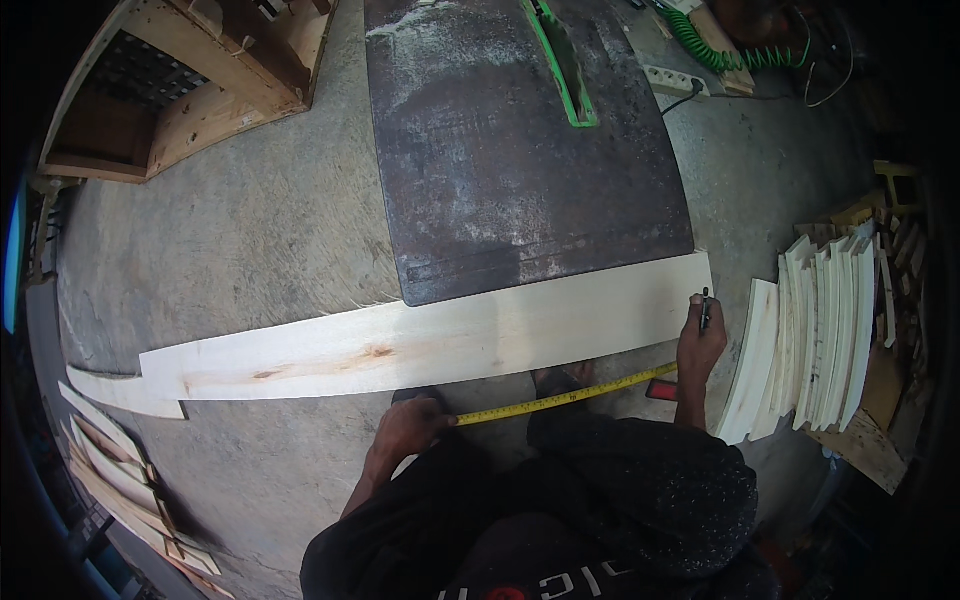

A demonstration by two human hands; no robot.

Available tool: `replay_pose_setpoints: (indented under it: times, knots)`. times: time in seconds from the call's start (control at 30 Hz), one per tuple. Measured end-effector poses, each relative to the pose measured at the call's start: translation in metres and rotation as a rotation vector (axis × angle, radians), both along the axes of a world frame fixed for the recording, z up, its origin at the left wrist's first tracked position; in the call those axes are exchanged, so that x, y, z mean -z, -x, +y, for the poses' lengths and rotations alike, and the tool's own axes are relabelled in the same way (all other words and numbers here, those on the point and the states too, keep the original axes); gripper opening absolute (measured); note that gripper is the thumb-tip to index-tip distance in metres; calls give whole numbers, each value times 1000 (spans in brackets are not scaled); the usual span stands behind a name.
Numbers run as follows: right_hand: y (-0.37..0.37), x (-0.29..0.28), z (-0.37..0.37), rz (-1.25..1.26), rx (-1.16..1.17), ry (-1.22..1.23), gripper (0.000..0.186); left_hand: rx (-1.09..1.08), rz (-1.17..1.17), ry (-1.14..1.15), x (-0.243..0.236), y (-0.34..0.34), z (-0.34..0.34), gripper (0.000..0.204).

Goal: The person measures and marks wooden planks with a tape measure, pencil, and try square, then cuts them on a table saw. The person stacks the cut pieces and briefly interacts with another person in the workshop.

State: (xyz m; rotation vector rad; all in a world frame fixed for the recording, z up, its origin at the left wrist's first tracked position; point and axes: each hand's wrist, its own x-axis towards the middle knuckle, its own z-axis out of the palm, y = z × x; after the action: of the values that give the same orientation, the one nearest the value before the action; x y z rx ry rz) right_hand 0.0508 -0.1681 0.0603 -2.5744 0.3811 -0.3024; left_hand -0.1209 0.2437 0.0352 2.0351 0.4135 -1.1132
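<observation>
A long pale wooden board [450,350] lies crosswise in front of me, its upper right edge along the dark metal table [530,190]. My left hand [410,428] is closed at the left end of a yellow tape measure [560,398], whose case I cannot make out. The blade stretches below the board toward my right hand [702,342], where its end is hidden. Above the board's right end, the fingers of that hand are closed on a dark pen [706,310].
Stacked pale wood strips [820,340] stand at right, with more wood pieces [125,470] at lower left. A wooden frame [200,110] is at upper left. The table has a green-edged slot [565,75]. A power strip [675,80] and green coiled hose [720,55] lie beyond.
</observation>
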Motion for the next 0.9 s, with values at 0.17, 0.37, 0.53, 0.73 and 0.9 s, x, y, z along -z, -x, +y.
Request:
replay_pose_setpoints:
  times: [0.17, 0.37, 0.53, 0.73, 0.9]
  knots:
    - [72, 65, -136, 391, 382, 333, 49, -94, -61, 26, -12, 32, 17, 37]
    - [155, 113, -163, 501, 430, -6, 84, -164, -27, -67, -4, 42, 31, 43]
    - [147, 88, -163, 622, 448, -392, 54, -148, -588, -356, 28, 14, 65, 50]
    - [185, 75, -157, 499, 676, -983, 37, 26, -318, -534, 63, -58, 166, 65]
    - [192, 71, -72, 336, 603, -1678, 34, 136, -129, -406, 49, -91, 177, 75]
